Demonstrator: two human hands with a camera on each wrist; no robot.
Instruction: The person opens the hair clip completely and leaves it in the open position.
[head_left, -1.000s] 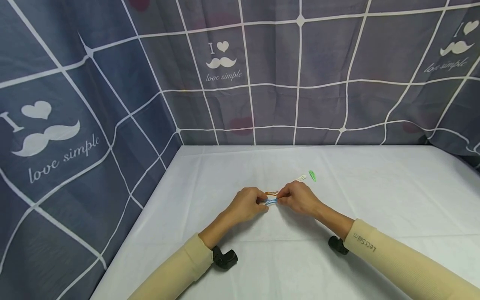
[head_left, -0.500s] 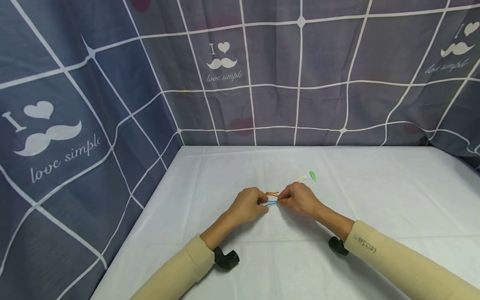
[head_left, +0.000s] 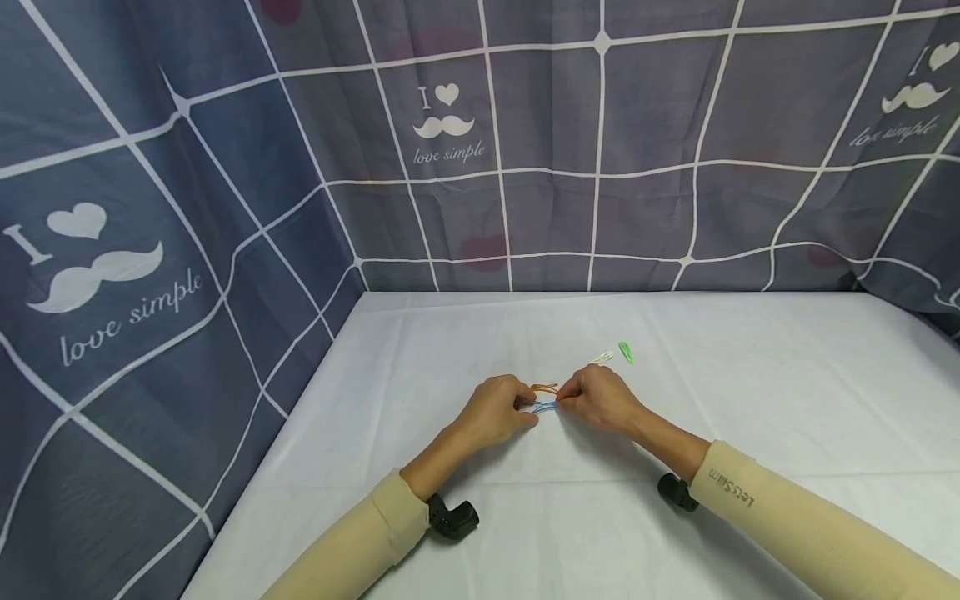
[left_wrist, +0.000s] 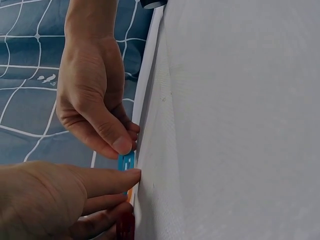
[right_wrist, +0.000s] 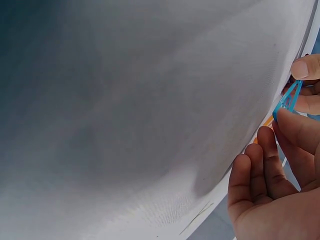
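Both hands meet mid-table (head_left: 750, 392). Left hand (head_left: 495, 408) and right hand (head_left: 600, 398) each pinch one end of a blue hair clip (head_left: 544, 405), held between them just above the cloth, long axis running left-right, hand to hand. Orange clip (head_left: 544, 387) lies just behind, probably touching the fingers. White clip (head_left: 602, 357) and green clip (head_left: 625, 352) sit beyond the right hand.
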